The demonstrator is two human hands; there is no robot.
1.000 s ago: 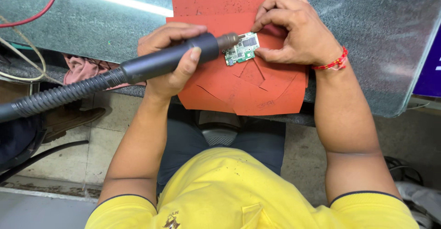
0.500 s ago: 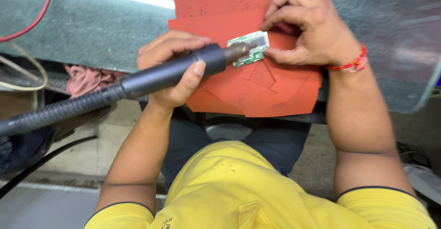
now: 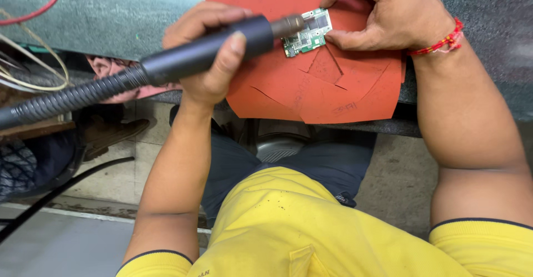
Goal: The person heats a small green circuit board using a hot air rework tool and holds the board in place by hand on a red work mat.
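Grey speckled counter [image 3: 111, 16] runs across the far side of the view, with one torn orange mat [image 3: 333, 88] lying over its near edge. On that mat sits one small green board [image 3: 307, 32], at the far middle, and it looks thin, light and stiff, likely fragile on its faces where the tiny parts sit, so its bare edges are the place to hold it. Your right hand [image 3: 388, 13] does that now: thumb and fingers are pinched closed on the board's right edge, pressing it flat to the mat. Your left hand [image 3: 208, 60] has a full, closed grip around one dark hot-air wand [image 3: 205, 52], its metal nozzle touching or just above the board's left end; you cannot tell which from here. The wand looks rigid and fairly light, though its one ribbed hose [image 3: 66, 102] trails off left and may drag on it. Several loose wires [image 3: 39, 60] curl at the far left edge. Two hands, one board, one wand, one mat.
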